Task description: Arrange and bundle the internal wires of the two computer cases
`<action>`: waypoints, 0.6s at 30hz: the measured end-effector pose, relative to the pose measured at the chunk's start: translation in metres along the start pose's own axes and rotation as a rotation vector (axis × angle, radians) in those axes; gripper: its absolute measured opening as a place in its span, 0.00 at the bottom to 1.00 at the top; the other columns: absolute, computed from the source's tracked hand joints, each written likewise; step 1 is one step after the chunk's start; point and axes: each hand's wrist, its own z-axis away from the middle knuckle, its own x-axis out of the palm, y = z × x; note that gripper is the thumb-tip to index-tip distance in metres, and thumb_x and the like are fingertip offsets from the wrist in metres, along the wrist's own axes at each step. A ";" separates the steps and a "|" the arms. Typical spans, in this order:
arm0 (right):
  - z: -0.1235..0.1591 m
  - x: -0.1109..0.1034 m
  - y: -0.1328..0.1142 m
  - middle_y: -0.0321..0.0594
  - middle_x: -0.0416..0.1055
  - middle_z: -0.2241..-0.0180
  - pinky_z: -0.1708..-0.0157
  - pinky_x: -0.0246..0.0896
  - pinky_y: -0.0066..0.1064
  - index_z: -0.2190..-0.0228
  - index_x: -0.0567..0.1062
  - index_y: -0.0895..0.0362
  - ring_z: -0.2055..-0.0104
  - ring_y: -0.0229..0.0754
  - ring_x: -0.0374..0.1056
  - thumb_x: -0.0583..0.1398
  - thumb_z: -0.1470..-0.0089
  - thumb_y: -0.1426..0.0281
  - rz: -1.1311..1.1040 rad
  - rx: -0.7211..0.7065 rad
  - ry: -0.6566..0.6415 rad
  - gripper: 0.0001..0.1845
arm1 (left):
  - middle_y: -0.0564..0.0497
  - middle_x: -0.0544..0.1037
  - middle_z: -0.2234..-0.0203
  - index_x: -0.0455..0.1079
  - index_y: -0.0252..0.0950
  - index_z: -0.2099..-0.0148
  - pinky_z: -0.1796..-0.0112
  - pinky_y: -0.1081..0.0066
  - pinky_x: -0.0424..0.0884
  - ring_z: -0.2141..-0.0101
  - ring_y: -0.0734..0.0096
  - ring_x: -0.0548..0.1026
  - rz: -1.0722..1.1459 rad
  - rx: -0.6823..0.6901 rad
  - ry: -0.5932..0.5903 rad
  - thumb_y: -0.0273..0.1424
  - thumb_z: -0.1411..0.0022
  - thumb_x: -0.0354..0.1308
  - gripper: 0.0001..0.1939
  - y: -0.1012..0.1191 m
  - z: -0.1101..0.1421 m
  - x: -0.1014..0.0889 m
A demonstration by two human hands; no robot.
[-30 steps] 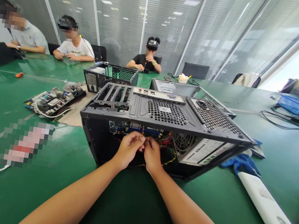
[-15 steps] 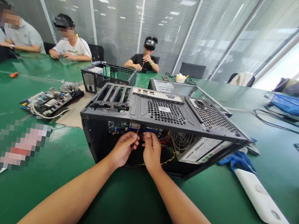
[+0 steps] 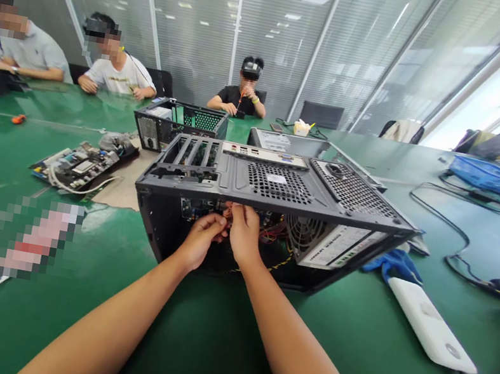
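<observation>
A black computer case (image 3: pixel 279 186) lies on its side on the green table (image 3: pixel 214 335), its open side facing me. Both my hands reach into the opening. My left hand (image 3: pixel 200 239) is closed in a pinch just under the case's upper edge. My right hand (image 3: pixel 243 232) sits beside it, touching it, fingers curled up towards the board inside. Between the fingertips there is a small orange bit, too small to name. Red and yellow-black wires (image 3: pixel 278 263) hang inside to the right, next to the power supply (image 3: pixel 341 245).
A loose circuit board (image 3: pixel 77 164) with a white cable lies to the left. A second open case (image 3: pixel 178 123) stands behind. A blue cloth (image 3: pixel 386 262) and a white flat device (image 3: pixel 431 325) lie to the right. Black cables (image 3: pixel 463 237) run at far right. Several people sit around the table.
Both hands have moved up and deeper into the case, from the hanging yellow-black wire towards the board under the upper edge. The view has shifted slightly.
</observation>
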 end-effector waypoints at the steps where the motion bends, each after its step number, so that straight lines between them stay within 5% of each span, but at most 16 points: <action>1: 0.001 0.001 0.000 0.38 0.72 0.74 0.75 0.63 0.30 0.69 0.75 0.57 0.72 0.39 0.69 0.56 0.43 0.55 0.009 -0.017 0.012 0.19 | 0.56 0.71 0.75 0.70 0.35 0.69 0.71 0.76 0.63 0.74 0.77 0.68 -0.011 0.010 0.007 0.42 0.51 0.69 0.17 -0.002 0.000 -0.001; 12: 0.016 0.012 -0.018 0.38 0.74 0.73 0.68 0.66 0.32 0.68 0.74 0.56 0.71 0.39 0.70 0.53 0.40 0.60 0.041 -0.125 0.061 0.15 | 0.56 0.67 0.78 0.71 0.34 0.69 0.70 0.75 0.61 0.75 0.77 0.64 -0.050 0.084 -0.042 0.44 0.44 0.65 0.17 -0.010 -0.002 -0.004; 18: 0.019 0.001 -0.014 0.39 0.75 0.70 0.67 0.66 0.32 0.66 0.76 0.56 0.70 0.40 0.72 0.55 0.40 0.62 0.150 -0.174 0.038 0.13 | 0.57 0.67 0.81 0.66 0.34 0.75 0.71 0.76 0.60 0.76 0.77 0.64 -0.163 0.127 -0.033 0.44 0.43 0.64 0.20 -0.010 -0.001 -0.005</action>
